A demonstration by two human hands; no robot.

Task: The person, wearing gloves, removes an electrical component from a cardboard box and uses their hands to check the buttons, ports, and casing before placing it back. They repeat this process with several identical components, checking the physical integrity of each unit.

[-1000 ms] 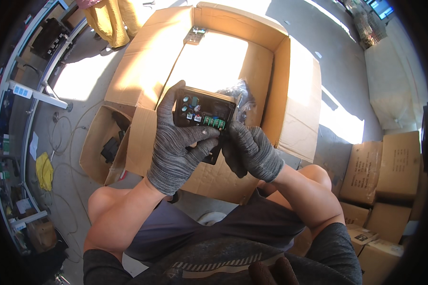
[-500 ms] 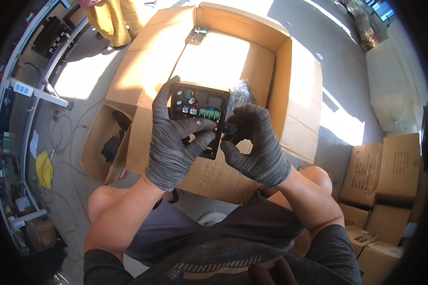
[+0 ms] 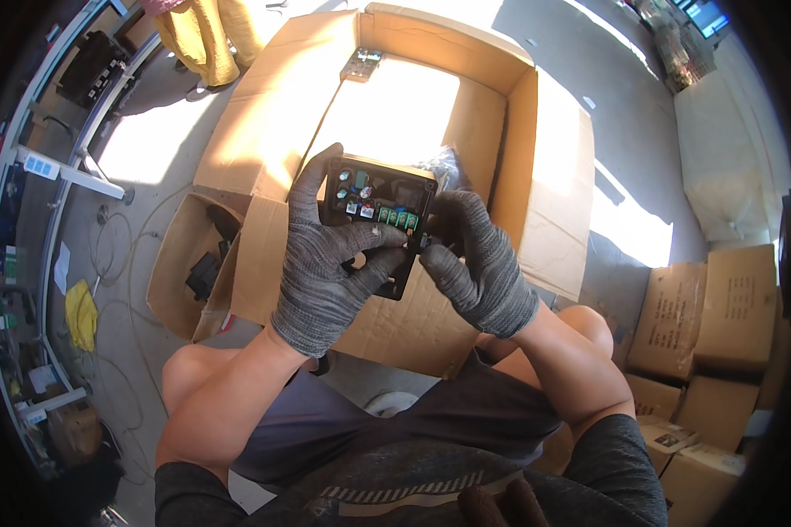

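Note:
My left hand (image 3: 325,255), in a grey knit glove, holds an open black electronics enclosure (image 3: 393,173) above the big cardboard box. Its thumb lies across the lower part of the case. Inside the case show a circuit board with round capacitors and a row of green terminal blocks (image 3: 397,219). My right hand (image 3: 488,272), gloved alike, is closed at the case's right side. Its thumb and fingers pinch a small black fitting (image 3: 426,240), which looks like a cable gland, against the wall. The fingers hide part of the fitting.
The big open cardboard box (image 3: 558,176) stands before me, with a small circuit-board unit (image 3: 361,65) in its far left corner and a clear plastic bag (image 3: 446,164) behind my right hand. A smaller carton (image 3: 180,272) holds black parts. Stacked cartons (image 3: 734,303) stand right; a person in yellow trousers (image 3: 204,39) is far left.
The enclosure has tilted a little clockwise and shifted slightly right and down. My right hand's fingers have drawn closer around the black fitting, which shows less now.

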